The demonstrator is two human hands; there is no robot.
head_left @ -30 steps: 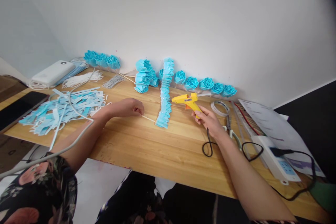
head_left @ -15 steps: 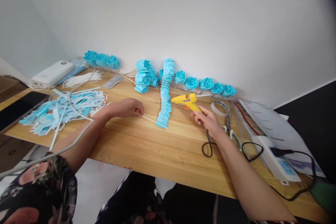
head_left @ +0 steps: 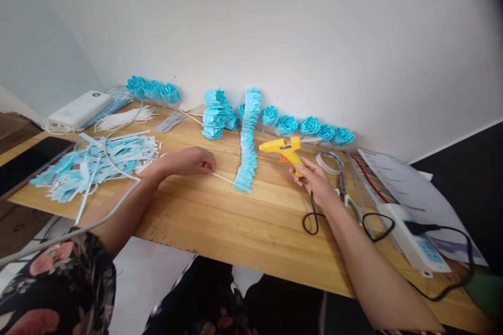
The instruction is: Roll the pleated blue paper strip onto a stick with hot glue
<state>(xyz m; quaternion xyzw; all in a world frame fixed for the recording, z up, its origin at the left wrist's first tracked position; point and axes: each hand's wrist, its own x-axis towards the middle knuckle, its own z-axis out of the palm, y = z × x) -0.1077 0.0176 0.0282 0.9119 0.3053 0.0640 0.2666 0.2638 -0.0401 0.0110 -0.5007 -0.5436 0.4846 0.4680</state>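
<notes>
My left hand (head_left: 198,161) is closed on a thin pale stick (head_left: 223,177), whose far end meets the lower end of a long pleated blue strip (head_left: 248,141). That strip lies lengthwise on the table, running toward the wall. My right hand (head_left: 312,180) grips the handle of a yellow glue gun (head_left: 283,149). The gun's nozzle points left, close to the right edge of the strip, and a clear glue stick shows at its back. Left of the strip's upper part sits a cluster of blue paper flowers (head_left: 215,115).
Blue flowers (head_left: 309,125) line the wall. Cut blue strips (head_left: 98,165), a phone (head_left: 29,162) and a white power bank (head_left: 80,109) lie at left. At right are a wire coil (head_left: 329,163), scissors (head_left: 349,203), a power strip (head_left: 412,241) and paper sheets (head_left: 412,193).
My right hand has moved slightly right with the glue gun, drawing its nozzle a little away from the pleated strip. My left hand and the stick look unchanged.
</notes>
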